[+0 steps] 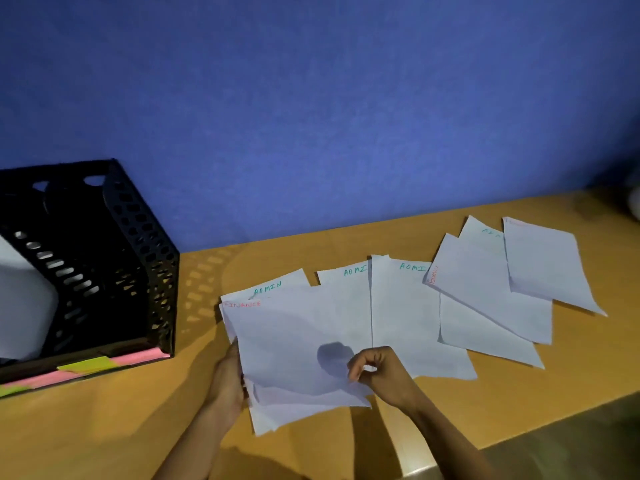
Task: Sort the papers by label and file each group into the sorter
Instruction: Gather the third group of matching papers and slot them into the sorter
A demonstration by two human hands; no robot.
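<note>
White sheets lie spread over the wooden desk (114, 434). Nearest me is a small stack topped by a sheet with a red FINANCE label (294, 344); a green ADMIN sheet (273, 287) peeks out behind it. My left hand (227, 382) grips the stack's left edge. My right hand (381, 374) pinches the top sheet's right edge. Two more ADMIN sheets (408, 317) lie to the right. Farther right are several overlapping sheets (485, 289), one with a red label. The black perforated sorter (138, 258) stands at the left, white paper (24, 306) in one slot.
Pink and yellow-green sticky notes (86, 365) line the sorter's front base. A blue wall rises behind the desk. The desk's front edge runs diagonally at the lower right, with dark floor beyond. A pale blurred object (635, 202) sits at the far right.
</note>
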